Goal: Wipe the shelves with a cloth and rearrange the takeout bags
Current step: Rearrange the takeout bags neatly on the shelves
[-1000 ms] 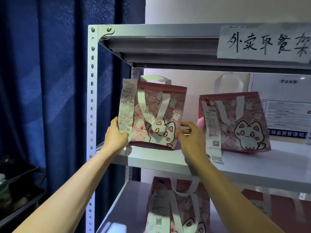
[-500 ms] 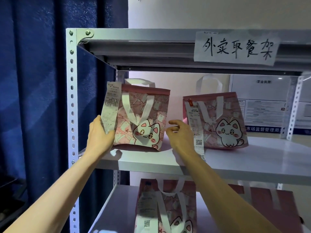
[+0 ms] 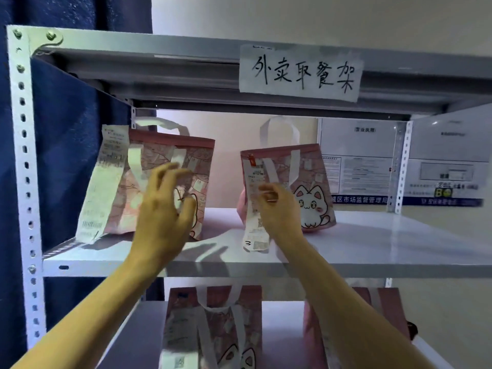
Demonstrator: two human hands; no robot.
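Two pink cat-print takeout bags stand on the white middle shelf. The left bag has a long receipt hanging off its left side. My left hand hovers in front of this bag, blurred, fingers spread and loosely bent, holding nothing. The right bag also carries a receipt down its left edge. My right hand lies over that receipt with its fingers curled. Whether it pinches the paper is hidden. No cloth is in view.
Two more pink bags stand on the shelf below. A handwritten paper sign hangs on the top shelf's edge. The perforated white upright borders a blue curtain on the left. Posters cover the back wall.
My left hand let go of the left bag's side and moved in front of it. My right hand shifted right, from beside the left bag onto the right bag's receipt. The view moved closer.
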